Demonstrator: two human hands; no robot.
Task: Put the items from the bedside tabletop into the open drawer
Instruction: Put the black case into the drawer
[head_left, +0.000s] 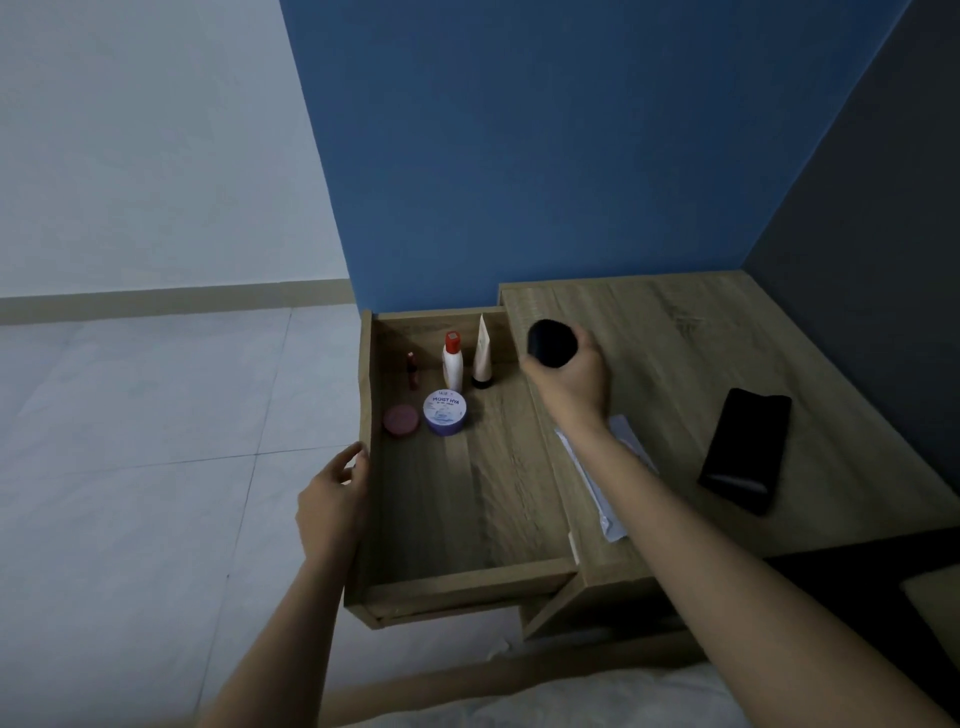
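Note:
My right hand (574, 382) is shut on a round black container (551, 343), held above the left edge of the wooden bedside tabletop (675, 332). The open drawer (467, 582) sticks out to the left. In it stand a white bottle with a red cap (452, 364), a cream tube (482, 356) and a small red lipstick (412, 370), with a purple jar (444, 413) and a pink round compact (401, 420) in front. My left hand (332, 499) rests at the drawer's left wall, fingers loosely apart. A black phone (745, 449) and a white packet (602, 483) lie on the tabletop.
A blue wall (545, 156) rises behind the bedside table and a dark headboard panel (872, 270) stands at the right. Pale floor tiles (156, 441) spread to the left. White bedding (545, 701) shows at the bottom edge.

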